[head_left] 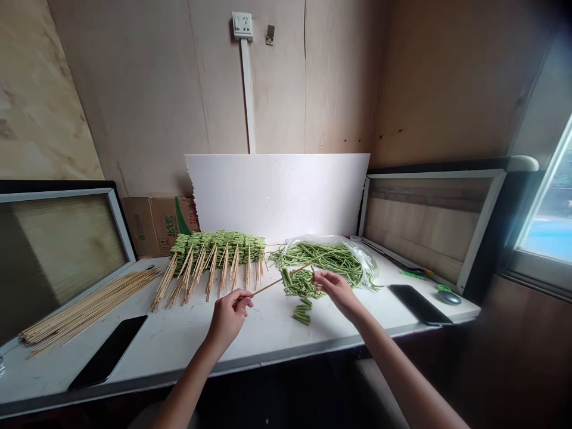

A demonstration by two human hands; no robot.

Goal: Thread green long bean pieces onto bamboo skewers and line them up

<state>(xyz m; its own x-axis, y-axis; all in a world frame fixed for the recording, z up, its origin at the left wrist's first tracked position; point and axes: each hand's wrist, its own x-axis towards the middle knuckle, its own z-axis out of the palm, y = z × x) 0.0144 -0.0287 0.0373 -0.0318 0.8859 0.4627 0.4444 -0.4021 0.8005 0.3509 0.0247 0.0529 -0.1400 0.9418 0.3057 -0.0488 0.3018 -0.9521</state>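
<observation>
My left hand (232, 310) is closed round the lower end of a thin bamboo skewer (268, 287), which slants up to the right. My right hand (335, 289) pinches a short green bean piece (313, 270) close to the skewer's tip. Below and behind the skewer lies a pile of cut bean pieces (301, 285), with a few more pieces (302, 313) in front. One piece stands across the skewer; I cannot tell whether it is threaded on. Filled bean skewers (223, 247) are stacked at the back left, sticks toward me.
Long green beans (330, 256) lie in a clear plastic bag behind the pile. Loose bamboo skewers (89, 307) and a black phone-like slab (109, 351) are at left. Another black slab (417, 304) and a grey oval object (448, 297) sit at right. A carton (161, 223) and a white board (281, 193) stand behind.
</observation>
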